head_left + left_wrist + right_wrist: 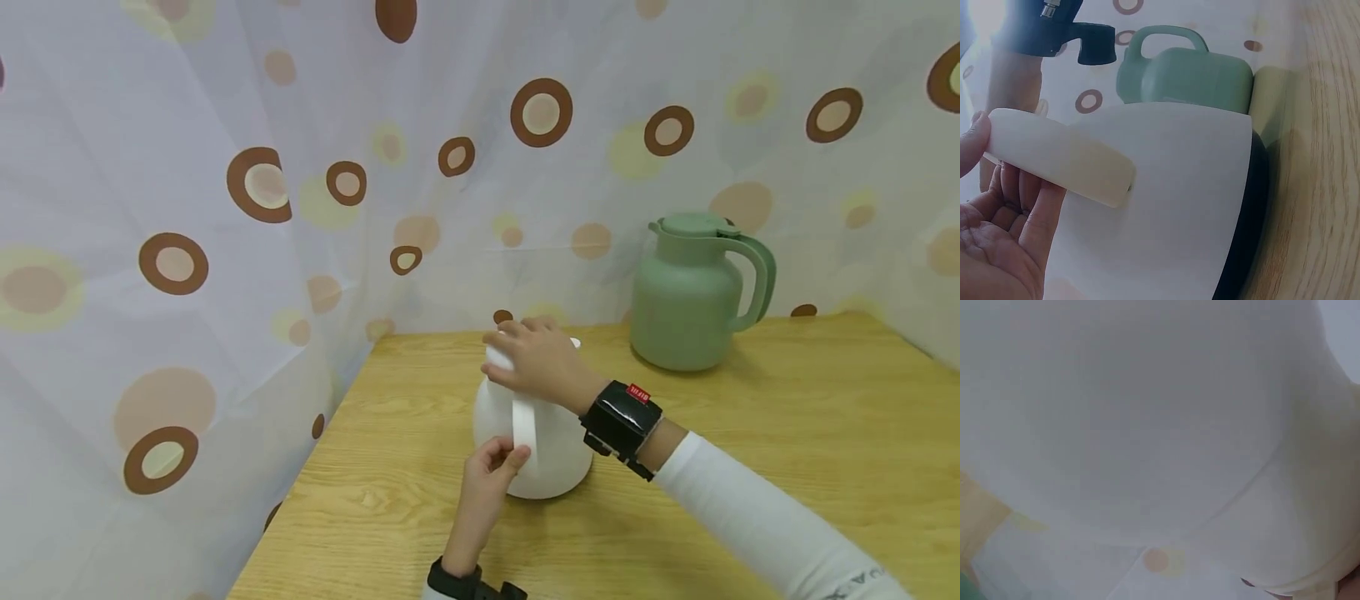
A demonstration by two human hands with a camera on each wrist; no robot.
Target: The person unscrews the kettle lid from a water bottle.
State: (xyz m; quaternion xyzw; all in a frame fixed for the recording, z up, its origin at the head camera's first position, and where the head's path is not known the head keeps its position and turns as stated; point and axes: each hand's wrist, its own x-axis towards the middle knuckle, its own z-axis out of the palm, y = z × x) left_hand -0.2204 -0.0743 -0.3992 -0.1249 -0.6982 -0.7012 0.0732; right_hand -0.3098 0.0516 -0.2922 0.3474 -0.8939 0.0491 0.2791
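Note:
A white thermos jug (558, 454) stands upright on the table, its handle (524, 425) facing the person. The left hand (486, 483) pinches the lower part of that handle between thumb and fingers, as the left wrist view shows with the handle (1060, 153) close up. At the top of the jug, the right hand (542, 358) grips the lid (498, 357), fingers over the far side and thumb on the near side. Most of the lid is hidden under that hand. White jug wall (1135, 425) fills most of the right wrist view.
A green thermos jug (686, 296) with its handle to the right stands behind and right of the white one. The wooden table (825, 433) ends at a white curtain (465, 75) with brown and yellow circles at the back and left.

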